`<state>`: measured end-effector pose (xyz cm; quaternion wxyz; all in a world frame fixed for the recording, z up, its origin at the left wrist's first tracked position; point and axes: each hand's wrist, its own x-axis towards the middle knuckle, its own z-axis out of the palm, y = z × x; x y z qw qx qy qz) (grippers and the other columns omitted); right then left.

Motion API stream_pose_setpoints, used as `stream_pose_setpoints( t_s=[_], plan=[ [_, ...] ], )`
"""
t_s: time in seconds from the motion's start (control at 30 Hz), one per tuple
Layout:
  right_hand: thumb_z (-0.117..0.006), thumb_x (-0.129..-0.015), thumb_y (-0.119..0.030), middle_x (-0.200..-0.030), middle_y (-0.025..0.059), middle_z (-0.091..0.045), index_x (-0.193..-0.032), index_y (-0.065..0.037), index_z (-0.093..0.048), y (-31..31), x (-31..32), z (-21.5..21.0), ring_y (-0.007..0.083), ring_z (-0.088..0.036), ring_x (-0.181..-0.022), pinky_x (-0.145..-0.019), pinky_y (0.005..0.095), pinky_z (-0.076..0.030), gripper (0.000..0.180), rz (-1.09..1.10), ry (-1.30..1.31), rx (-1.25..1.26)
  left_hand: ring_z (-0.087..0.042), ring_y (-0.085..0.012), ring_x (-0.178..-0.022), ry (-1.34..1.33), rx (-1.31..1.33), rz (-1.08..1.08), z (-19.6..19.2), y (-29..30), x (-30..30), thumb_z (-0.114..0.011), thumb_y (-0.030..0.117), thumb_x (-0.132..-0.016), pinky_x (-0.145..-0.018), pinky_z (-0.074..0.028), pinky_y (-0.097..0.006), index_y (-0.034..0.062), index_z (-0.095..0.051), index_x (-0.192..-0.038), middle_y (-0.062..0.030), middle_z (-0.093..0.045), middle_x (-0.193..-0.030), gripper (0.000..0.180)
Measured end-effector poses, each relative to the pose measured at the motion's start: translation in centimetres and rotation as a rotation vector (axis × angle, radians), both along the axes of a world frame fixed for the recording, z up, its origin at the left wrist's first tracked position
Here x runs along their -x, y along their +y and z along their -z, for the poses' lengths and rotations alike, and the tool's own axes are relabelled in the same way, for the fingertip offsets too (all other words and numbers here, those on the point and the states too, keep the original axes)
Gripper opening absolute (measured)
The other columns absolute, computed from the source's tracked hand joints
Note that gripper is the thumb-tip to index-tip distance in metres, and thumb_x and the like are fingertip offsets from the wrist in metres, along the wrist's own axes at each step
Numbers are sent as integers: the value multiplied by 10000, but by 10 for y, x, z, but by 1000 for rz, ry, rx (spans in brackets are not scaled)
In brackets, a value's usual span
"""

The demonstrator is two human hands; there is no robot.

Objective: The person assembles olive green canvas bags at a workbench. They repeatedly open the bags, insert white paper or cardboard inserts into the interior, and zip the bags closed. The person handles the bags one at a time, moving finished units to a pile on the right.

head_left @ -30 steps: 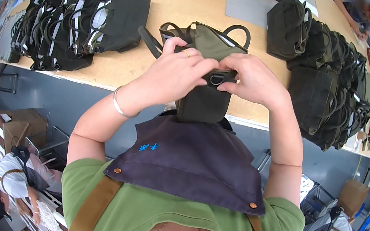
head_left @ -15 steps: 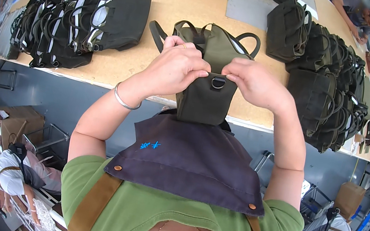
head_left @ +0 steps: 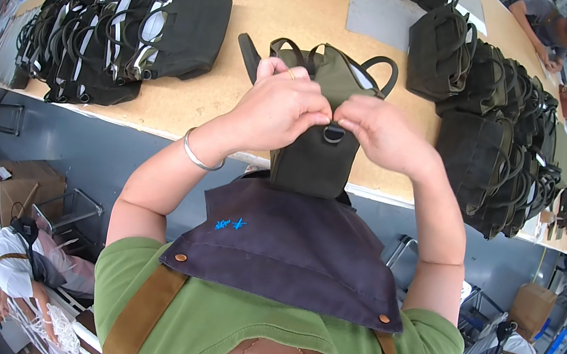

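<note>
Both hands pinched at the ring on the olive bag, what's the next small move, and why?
Probably draw the strap end down through the metal ring. The left hand and right hand meet fingertip to fingertip right above it, on the olive bag at the table edge. Whether it is already threaded is hidden.

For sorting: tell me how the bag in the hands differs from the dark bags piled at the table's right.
The olive bag is green and held by both hands; the dark bags are near-black and untouched. It hangs over the table edge alone; they sit stacked together. Both have loop handles.
</note>
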<state>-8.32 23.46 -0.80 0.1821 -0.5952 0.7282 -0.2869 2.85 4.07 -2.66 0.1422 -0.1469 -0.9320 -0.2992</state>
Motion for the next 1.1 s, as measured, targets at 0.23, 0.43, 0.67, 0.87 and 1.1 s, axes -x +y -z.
stream_pose_setpoints(
  t_s=[0.23,0.43,0.67,0.87,1.1],
  plan=[
    [-613,-747,-32,-832,104,-548,-906,-60,-603,21,-42,-18,300,-573,-838,-712,397,-487,162,126,202,103,-518,-130,-884,300,224,-8,-13,18,-31,-641,145,-744,-867,-281,-413,205,-659,-823,63,-500,-755,101],
    [-640,-832,-61,-893,68,-602,-985,-76,-654,34,-43,86,270,-601,-876,-724,359,-511,154,281,-16,85,-553,-118,-911,189,238,2,79,9,-24,-706,191,-762,-927,-284,-405,204,-681,-967,94,-586,-906,207],
    [-620,-885,-48,-1222,77,-495,-1204,-79,-534,80,-16,132,177,-517,-1074,-801,284,-478,332,1111,-172,586,-484,-206,-1054,-43,-757,-627,131,-28,-36,-591,179,-934,-928,-397,-359,68,-446,-1346,-108,-490,-1191,451],
    [-720,-834,-211,-1247,127,-477,-1115,-107,-635,16,-10,113,281,-469,-1162,-982,376,-405,312,852,-374,429,-477,-213,-1052,-137,-812,-400,124,14,-13,-598,172,-931,-914,-424,-351,34,-480,-1320,-112,-481,-1154,429],
    [-742,-743,-108,-1042,115,-549,-864,-70,-715,-23,-7,109,275,-548,-1007,-901,359,-445,130,929,-407,478,-433,-278,-1149,-112,-562,-153,108,62,-3,-608,151,-906,-1007,-357,-376,22,-463,-1366,-137,-455,-1202,498]
  ],
)
